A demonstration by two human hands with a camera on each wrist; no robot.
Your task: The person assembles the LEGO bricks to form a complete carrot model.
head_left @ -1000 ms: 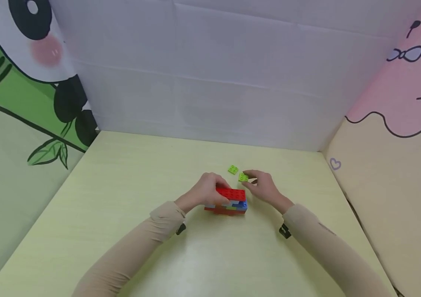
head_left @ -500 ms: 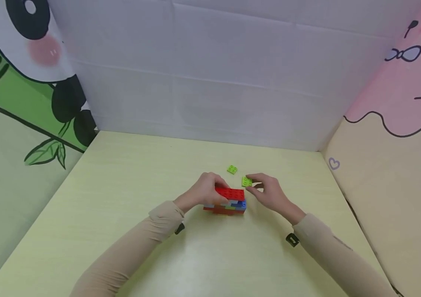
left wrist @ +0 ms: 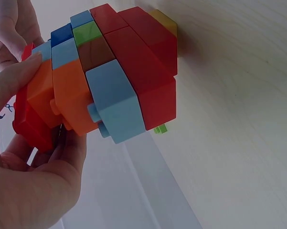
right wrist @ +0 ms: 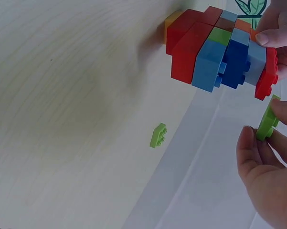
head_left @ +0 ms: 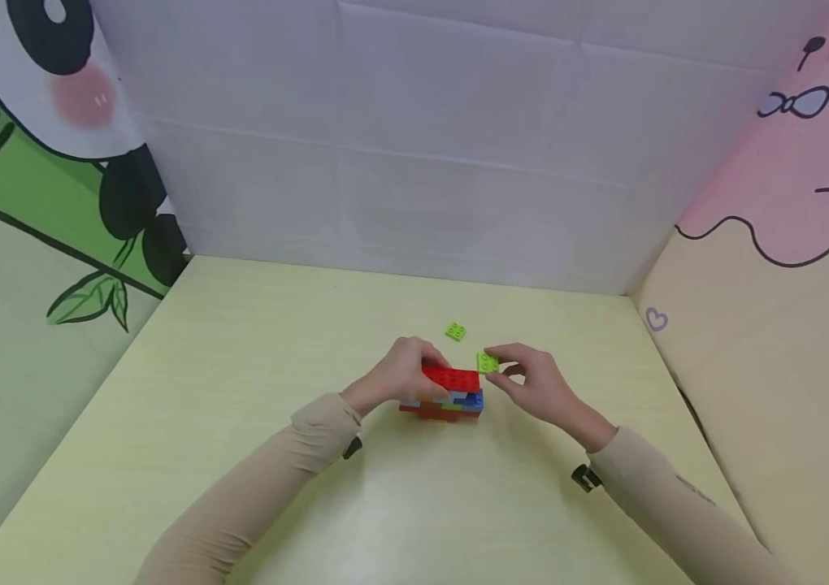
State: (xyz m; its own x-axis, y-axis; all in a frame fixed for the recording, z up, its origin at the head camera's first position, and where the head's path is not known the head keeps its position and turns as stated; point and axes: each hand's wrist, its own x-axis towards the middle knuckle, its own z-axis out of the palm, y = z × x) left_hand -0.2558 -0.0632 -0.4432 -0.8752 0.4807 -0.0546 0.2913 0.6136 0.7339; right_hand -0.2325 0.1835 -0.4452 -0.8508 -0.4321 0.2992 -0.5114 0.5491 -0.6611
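My left hand [head_left: 409, 372] grips the upper part of a stacked toy brick block [left wrist: 119, 90], thumb on the near side and fingers behind. Red, light blue, dark blue, orange, brown and green bricks make up its layers, with a flat red plate [head_left: 462, 379] on top and a yellow brick [left wrist: 167, 26] at the bottom. Just right of the block, my right hand [head_left: 535, 382] pinches a lime green studded plate [right wrist: 267, 121] between thumb and fingers. The green plate is tilted in the right wrist view and held apart from the red plate.
A second lime green studded plate [head_left: 455, 331] lies on the pale wooden table [head_left: 275, 325] behind the block. A whitish cloth wall [head_left: 385, 179] rises at the table's back edge. Printed panels stand on both sides.
My right hand has lifted the green plate off the table, drawing it rightward and a little nearer, beside the block. The left hand has kept its hold on the block.
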